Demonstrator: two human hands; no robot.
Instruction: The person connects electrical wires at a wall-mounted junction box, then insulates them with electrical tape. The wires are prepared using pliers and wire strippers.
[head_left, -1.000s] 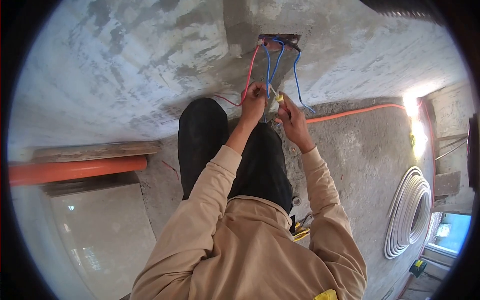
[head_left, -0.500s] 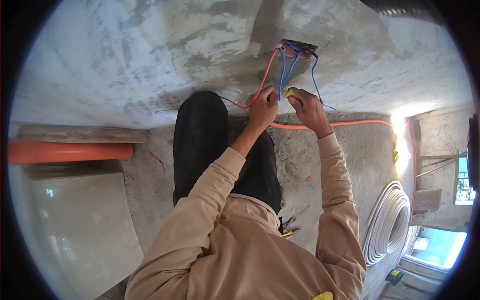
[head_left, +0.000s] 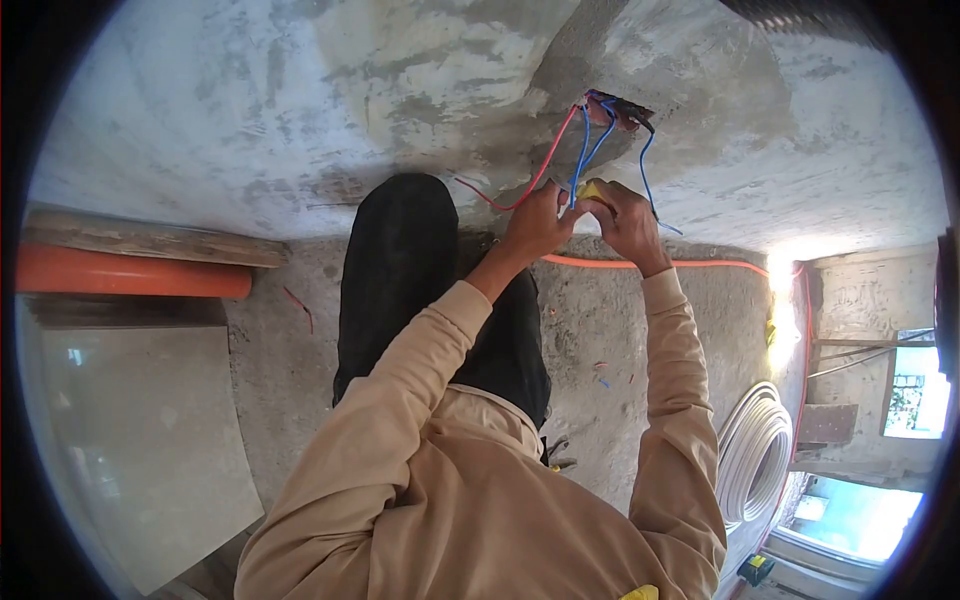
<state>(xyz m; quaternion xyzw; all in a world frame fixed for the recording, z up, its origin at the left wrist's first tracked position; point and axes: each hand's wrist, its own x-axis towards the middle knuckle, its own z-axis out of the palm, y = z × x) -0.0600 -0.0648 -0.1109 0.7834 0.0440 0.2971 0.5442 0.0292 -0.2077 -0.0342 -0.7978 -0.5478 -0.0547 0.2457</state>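
Red, blue and dark wires come out of a box (head_left: 622, 112) recessed in the plastered wall. My left hand (head_left: 538, 222) is closed with its fingertips at the lower ends of the blue wires (head_left: 583, 160); exactly what it pinches is too small to tell. Beside it, almost touching, my right hand (head_left: 628, 222) grips a small yellow object (head_left: 592, 192) near the same wire ends. The red wire (head_left: 549, 160) curves down behind my left hand and its end pokes out to the left. Another blue wire (head_left: 646, 180) hangs to the right, past my right hand.
An orange conduit (head_left: 690, 264) runs along the floor by the wall. To the right lies a coil of white cable (head_left: 752, 455). At the left are an orange pipe (head_left: 130, 272), a wooden plank (head_left: 150, 235) and a large pale panel (head_left: 145, 440). Tool handles (head_left: 560, 455) show beside my body.
The view has shifted, so the box sits lower and further right. My hands have drawn closer together at the blue wire ends.
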